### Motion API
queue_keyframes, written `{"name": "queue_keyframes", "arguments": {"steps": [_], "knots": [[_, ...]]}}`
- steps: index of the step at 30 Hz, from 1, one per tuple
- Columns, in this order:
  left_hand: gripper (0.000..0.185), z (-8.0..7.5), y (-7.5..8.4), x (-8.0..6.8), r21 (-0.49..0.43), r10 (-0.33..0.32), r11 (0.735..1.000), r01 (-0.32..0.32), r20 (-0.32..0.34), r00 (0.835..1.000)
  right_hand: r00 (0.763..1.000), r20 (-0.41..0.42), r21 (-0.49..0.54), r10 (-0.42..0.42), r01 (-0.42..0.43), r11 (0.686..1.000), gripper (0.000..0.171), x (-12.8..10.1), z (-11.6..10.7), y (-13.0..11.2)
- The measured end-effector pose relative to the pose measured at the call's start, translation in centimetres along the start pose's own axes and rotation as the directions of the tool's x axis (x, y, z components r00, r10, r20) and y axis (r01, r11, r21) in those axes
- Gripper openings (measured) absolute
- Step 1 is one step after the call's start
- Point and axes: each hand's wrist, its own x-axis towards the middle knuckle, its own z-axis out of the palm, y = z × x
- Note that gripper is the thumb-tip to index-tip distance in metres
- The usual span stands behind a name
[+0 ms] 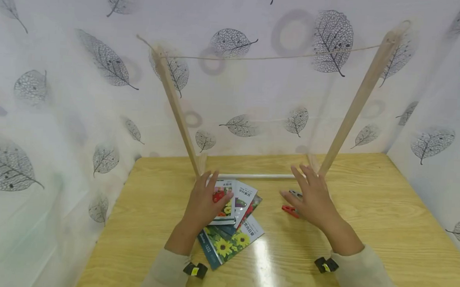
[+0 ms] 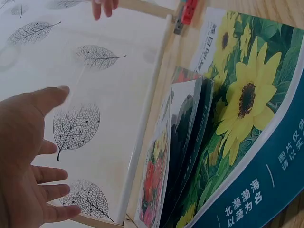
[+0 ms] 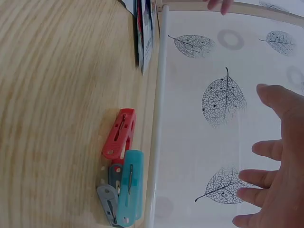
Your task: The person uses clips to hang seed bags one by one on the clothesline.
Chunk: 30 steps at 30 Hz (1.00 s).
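My left hand (image 1: 205, 199) hovers with straight, spread fingers over a fanned stack of seed packets (image 1: 233, 239); the lowest packet shows sunflowers. The left wrist view shows the left hand (image 2: 26, 156) open and off the packets (image 2: 237, 118). My right hand (image 1: 309, 200) is also open, spread above a few clothespins; only a red clothespin (image 1: 290, 211) peeks out at its thumb side. In the right wrist view the right hand (image 3: 280, 161) is clear of the red clothespin (image 3: 119, 135), the teal one (image 3: 129, 187) and the grey one (image 3: 108, 199).
A small drying frame stands behind my hands: two slanted wooden posts (image 1: 175, 106) (image 1: 359, 98), a string (image 1: 273, 57) tied across their tops, and a white rod (image 1: 257, 176) along the base. Leaf-printed sheets wall in the wooden table (image 1: 386, 221) at left, back and right.
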Motion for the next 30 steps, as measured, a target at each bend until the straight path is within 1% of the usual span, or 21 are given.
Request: {"name": "queue_keyframes", "arguments": {"steps": [6,9,14,21,23,27,30], "knots": [[0.073,0.3,-0.3,-0.3,-0.004,-0.026,1.000,0.026,0.003,1.000,0.999,-0.028,0.020,-0.041,0.041,0.999,0.063,-0.7,0.5,0.1],[0.068,0.4,-0.6,-0.4,0.010,-0.028,1.000,0.028,-0.004,1.000,0.999,-0.023,0.030,-0.045,0.045,0.999,0.060,-1.0,0.7,0.3],[0.056,0.3,-0.9,-0.8,0.004,-0.042,0.999,0.042,-0.016,0.999,0.999,-0.006,0.050,-0.048,0.048,0.998,0.060,-1.3,0.9,0.5],[0.052,0.5,-1.3,-1.2,0.042,-0.108,0.993,0.107,0.018,0.994,0.998,0.055,0.024,-0.029,0.028,0.999,0.064,-1.9,1.4,0.8],[0.052,0.6,-1.4,-1.3,0.059,-0.129,0.990,0.127,0.026,0.991,0.998,0.054,0.010,-0.036,0.035,0.999,0.063,-2.1,1.7,0.8],[0.055,0.9,-1.8,-1.4,0.083,-0.186,0.980,0.182,0.053,0.981,0.996,0.022,-0.014,-0.090,0.090,0.996,0.057,-2.5,2.1,0.9],[0.058,1.1,-2.1,-1.5,0.088,-0.210,0.975,0.204,0.062,0.976,0.994,0.010,-0.026,-0.113,0.113,0.993,0.055,-2.7,2.4,1.0]]}}
